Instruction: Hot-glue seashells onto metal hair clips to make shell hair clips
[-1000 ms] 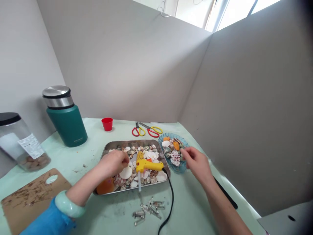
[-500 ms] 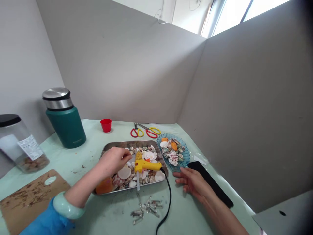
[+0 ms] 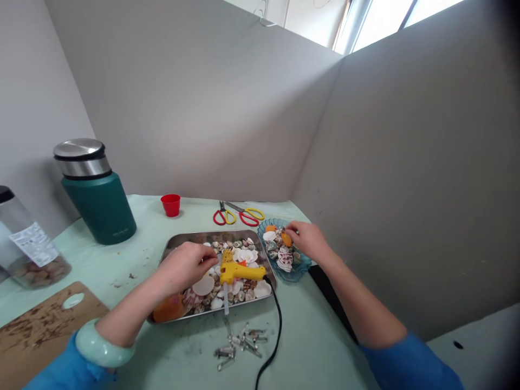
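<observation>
My left hand (image 3: 189, 265) hovers over the metal tray (image 3: 215, 236), its thumb and fingers pinched together; whatever they hold is hidden. Just right of those fingertips a yellow hot glue gun (image 3: 247, 272) lies across the shells, its nozzle end to the left and a clear glue stick (image 3: 226, 300) pointing toward me. Seashells of several kinds, among them a large white shell (image 3: 203, 285), fill the tray. Over the blue glass plate (image 3: 293, 276), my right hand (image 3: 311, 241) curls its fingers down onto the small pile of shells (image 3: 285, 259). What its fingertips pinch is too small to make out.
Metal clips (image 3: 244, 344) lie in front of the tray, beside the gun's black cord (image 3: 277, 330). Behind are two pairs of scissors (image 3: 249, 215) and a red cup (image 3: 171, 206). At left stand a green flask (image 3: 99, 208), a jar (image 3: 36, 260) and a brown board (image 3: 52, 330).
My right hand has moved from the table beside the plate up and forward onto the shells on it. My left hand stays pinched over the tray. The view has shifted slightly.
</observation>
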